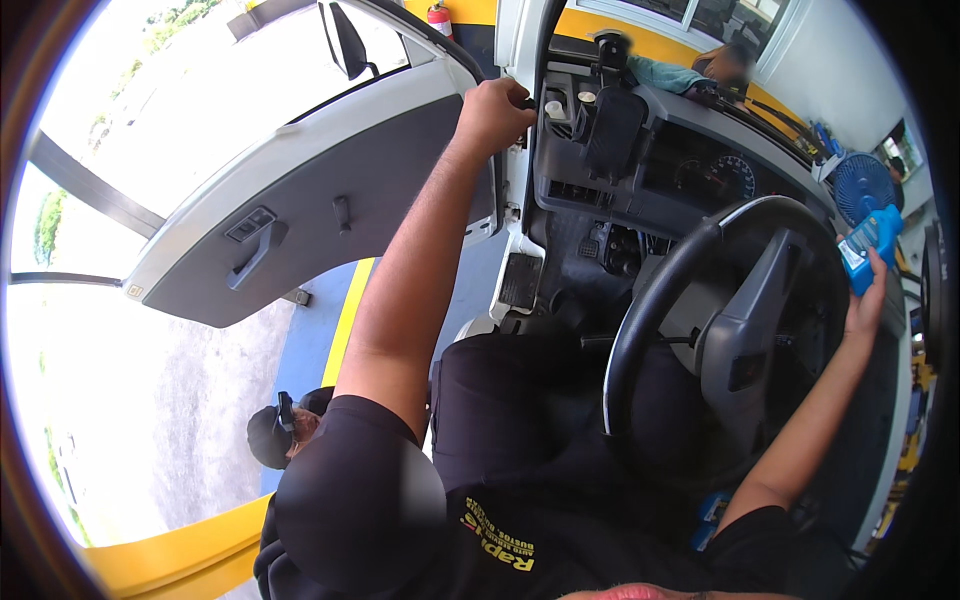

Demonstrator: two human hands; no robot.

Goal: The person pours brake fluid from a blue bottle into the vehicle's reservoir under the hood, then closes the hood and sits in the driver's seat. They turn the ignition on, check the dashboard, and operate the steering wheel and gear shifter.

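Stretched far out, my left hand is at the front door pillar, between the open door and the dashboard. Its fingers are curled round something small and dark that I cannot make out. On the far side of the steering wheel, my right hand grips a blue plastic bottle with a pale label. The bottle is tilted and held up near the windshield side. My dark trousers show below the wheel, on the seat.
A black phone holder stands on the dashboard; pedals lie below. A blue fan is beyond the bottle. Outside are a person in a dark cap and another with a teal sleeve. Another blue item sits near my right elbow.
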